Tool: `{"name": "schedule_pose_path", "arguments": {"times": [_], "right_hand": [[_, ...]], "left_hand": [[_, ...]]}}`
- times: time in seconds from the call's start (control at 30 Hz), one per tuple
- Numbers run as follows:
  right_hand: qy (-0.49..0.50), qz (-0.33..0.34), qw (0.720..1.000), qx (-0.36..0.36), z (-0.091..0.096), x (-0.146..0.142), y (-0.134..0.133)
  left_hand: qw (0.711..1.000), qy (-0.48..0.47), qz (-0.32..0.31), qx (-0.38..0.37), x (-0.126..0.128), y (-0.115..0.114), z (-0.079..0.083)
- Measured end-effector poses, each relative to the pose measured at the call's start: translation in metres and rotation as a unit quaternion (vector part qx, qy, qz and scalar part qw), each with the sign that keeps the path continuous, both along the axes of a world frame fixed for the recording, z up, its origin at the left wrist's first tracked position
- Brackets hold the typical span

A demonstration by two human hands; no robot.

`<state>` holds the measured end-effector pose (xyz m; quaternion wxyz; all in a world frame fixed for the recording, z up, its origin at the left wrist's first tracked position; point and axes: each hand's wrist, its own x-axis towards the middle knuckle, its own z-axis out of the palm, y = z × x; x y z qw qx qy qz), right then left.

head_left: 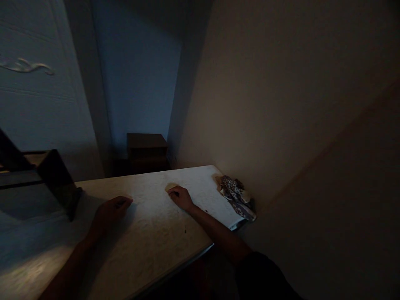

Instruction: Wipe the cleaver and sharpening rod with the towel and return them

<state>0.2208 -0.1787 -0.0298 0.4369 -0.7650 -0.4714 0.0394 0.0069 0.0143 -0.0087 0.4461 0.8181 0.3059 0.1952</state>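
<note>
The room is dim. My left hand [110, 212] rests on a pale table top [150, 233] with its fingers curled under, nothing visible in it. My right hand [180, 196] lies further out on the table, fingers bent over a small pale tan thing [170, 187] that pokes out at its fingertips; what it is I cannot make out. Both forearms stretch over the table from the near edge.
A crumpled patterned cloth [236, 195] lies at the table's far right corner against the wall. A dark angular object [56, 177] stands on the left. A small dark cabinet [146, 151] sits behind the table, and a white door [37, 91] at left.
</note>
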Motion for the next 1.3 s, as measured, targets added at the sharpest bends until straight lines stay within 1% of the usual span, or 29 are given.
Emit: {"name": "schedule_pose_path", "arguments": {"times": [0.23, 0.4, 0.57, 0.73, 0.83, 0.9, 0.97, 1.03, 1.07, 1.1, 1.13, 1.2, 1.27, 1.3], "right_hand": [[-0.013, 0.030, 0.999, 0.003, -0.001, -0.001, -0.004], [-0.005, 0.033, 0.999, -0.011, 0.001, -0.001, -0.003], [0.039, 0.032, 0.999, 0.008, 0.000, 0.000, -0.002], [0.142, 0.061, 0.988, 0.028, 0.001, 0.003, -0.004], [0.147, 0.073, 0.986, 0.034, 0.013, 0.008, -0.015], [0.104, 0.066, 0.992, 0.042, 0.027, 0.015, -0.029], [0.037, 0.056, 0.996, 0.053, 0.044, 0.025, -0.049], [-0.042, 0.022, 0.997, 0.057, 0.060, 0.039, -0.076], [-0.087, -0.004, 0.995, 0.051, 0.068, 0.047, -0.091], [-0.132, -0.044, 0.990, 0.037, 0.074, 0.055, -0.106], [-0.177, -0.099, 0.979, 0.016, 0.079, 0.063, -0.122], [-0.239, -0.208, 0.947, -0.060, 0.086, 0.079, -0.151], [-0.255, -0.295, 0.910, -0.140, 0.086, 0.094, -0.174], [-0.238, -0.319, 0.903, -0.162, 0.084, 0.101, -0.183]], "left_hand": [[0.999, 0.024, 0.028, -0.025, -0.002, -0.004, 0.013], [0.996, 0.054, 0.053, -0.036, -0.006, -0.007, 0.016], [0.995, 0.064, 0.071, -0.034, -0.012, -0.007, 0.020], [0.995, 0.059, 0.075, -0.027, -0.014, -0.008, 0.023], [0.997, 0.039, 0.068, -0.022, -0.014, -0.006, 0.019], [0.997, 0.028, 0.067, -0.023, -0.014, -0.004, 0.017], [0.997, 0.024, 0.067, -0.024, -0.015, -0.004, 0.017], [0.997, 0.023, 0.065, -0.022, -0.015, -0.005, 0.018], [0.998, 0.023, 0.063, -0.020, -0.014, -0.006, 0.018], [0.998, 0.022, 0.061, -0.018, -0.014, -0.006, 0.018], [0.998, 0.020, 0.058, -0.015, -0.014, -0.006, 0.017], [0.998, 0.015, 0.057, -0.010, -0.014, -0.005, 0.014], [0.998, 0.011, 0.058, -0.010, -0.013, -0.004, 0.011], [0.998, 0.010, 0.059, -0.012, -0.013, -0.004, 0.009]]}}
